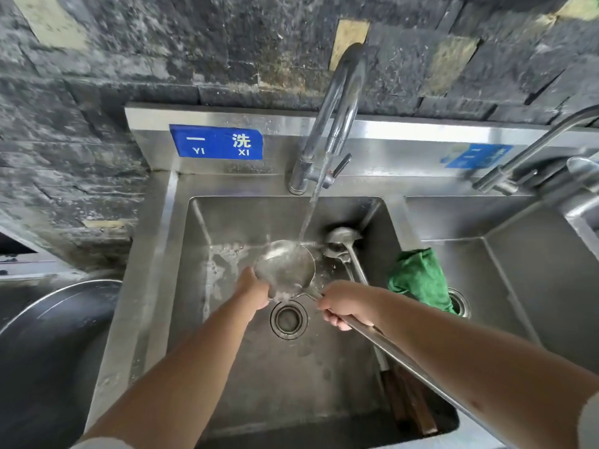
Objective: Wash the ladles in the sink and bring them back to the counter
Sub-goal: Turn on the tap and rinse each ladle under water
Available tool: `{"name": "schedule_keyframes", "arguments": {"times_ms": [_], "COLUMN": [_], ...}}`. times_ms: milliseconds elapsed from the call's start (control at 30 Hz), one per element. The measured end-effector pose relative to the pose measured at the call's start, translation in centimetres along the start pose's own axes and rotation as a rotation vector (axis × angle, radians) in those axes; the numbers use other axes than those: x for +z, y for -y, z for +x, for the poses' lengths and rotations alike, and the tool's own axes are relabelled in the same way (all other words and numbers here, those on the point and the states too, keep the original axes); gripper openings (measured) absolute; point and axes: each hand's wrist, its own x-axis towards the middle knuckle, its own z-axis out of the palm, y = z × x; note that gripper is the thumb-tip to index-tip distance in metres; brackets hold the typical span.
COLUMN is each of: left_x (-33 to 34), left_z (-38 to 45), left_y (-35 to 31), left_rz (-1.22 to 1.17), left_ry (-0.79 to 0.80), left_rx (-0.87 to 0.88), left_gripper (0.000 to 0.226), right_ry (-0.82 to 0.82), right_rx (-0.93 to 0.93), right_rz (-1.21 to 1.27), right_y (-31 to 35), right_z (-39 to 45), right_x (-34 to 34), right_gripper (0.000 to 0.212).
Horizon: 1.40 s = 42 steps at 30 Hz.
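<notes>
Rinsing is under way: your right hand (345,307) is wrapped around the long metal handle of a ladle (285,268), and your left hand (254,291) cups the near-left rim of its bowl, fingers curled against the metal, while the stream from the faucet (334,124) lands on the bowl's far edge over the middle of the sink (181,254). I judge splashing the likeliest trouble: water striking a tilted bowl at its rim can sheet off toward the sink's right wall or back at you, so keep the bowl low in the basin. The wet handle could also twist in your right hand if your left lets go early, dropping the bowl near the drain (288,320). Two more ladles (342,243) lie stacked against the far-right corner of the sink, their handles running back toward the near-right corner where dark wooden grips show; swinging the held handle sideways could knock them. By count you have three ladles as far as I can tell, one running faucet plus a second faucet (531,150) at the right, two basins, one green cloth (418,277) draped over the divider between them, and one dark round pan (55,335) left of the sink.
</notes>
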Motion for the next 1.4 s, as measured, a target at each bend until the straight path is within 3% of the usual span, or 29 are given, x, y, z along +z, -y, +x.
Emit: {"name": "schedule_keyframes", "arguments": {"times_ms": [200, 333, 533, 700, 800, 867, 967, 1033, 1133, 1233, 1267, 1333, 1400], "left_x": [2.6, 2.7, 3.4, 3.6, 3.5, 3.0, 2.1, 0.8, -0.4, -0.5, -0.5, -0.6, -1.0], "left_z": [-2.3, -3.8, -4.4, -3.1, -3.8, -4.6, -4.4, -3.7, -4.4, -6.5, -6.7, -6.9, -6.5], "left_y": [-0.9, -1.5, -1.7, -2.3, -4.1, -5.4, -6.0, -6.0, -6.7, -8.8, -9.5, -11.0, -11.7], "left_rz": [-0.237, -0.288, -0.169, 0.13, 0.306, 0.39, 0.451, 0.474, 0.344, 0.127, 0.044, -0.12, -0.217], "left_ry": [-0.085, -0.107, 0.031, -0.077, -0.231, -0.305, -0.175, -0.035, 0.092, 0.159, 0.158, 0.102, 0.102], "left_rx": [-0.091, -0.089, -0.041, 0.096, 0.269, 0.366, 0.389, 0.344, 0.38, 0.528, 0.504, 0.315, 0.17], "left_gripper": [0.024, 0.026, 0.024, 0.009, 0.034, 0.032, 0.011, 0.026, 0.069, 0.056, 0.056, 0.077, 0.07], "right_ry": [0.125, 0.194, 0.084, 0.077, 0.082, 0.083, 0.1, 0.123, 0.163, 0.258, 0.303, 0.41, 0.49], "right_rx": [-0.057, -0.089, -0.002, 0.006, -0.043, -0.071, -0.079, -0.072, -0.083, -0.158, -0.198, -0.283, -0.362], "right_rz": [0.307, 0.432, 0.348, 0.406, 0.52, 0.57, 0.612, 0.642, 0.647, 0.601, 0.588, 0.594, 0.669], "right_y": [1.2, 1.8, 1.2, 0.9, 1.3, 1.7, 2.3, 2.6, 2.7, 3.4, 3.6, 3.6, 3.4], "right_z": [-0.5, 0.0, 0.8, 0.7, 0.1, -0.1, 0.3, 0.6, 0.7, -0.6, -1.4, -2.8, -3.9], "right_x": [-1.8, -1.6, -2.4, -3.0, -3.1, -3.1, -3.0, -3.3, -3.4, -3.2, -3.2, -3.4, -3.5], "right_gripper": [0.03, 0.037, 0.03, 0.021, 0.015, 0.015, 0.02, 0.024, 0.023, 0.008, 0.005, 0.014, 0.029]}}
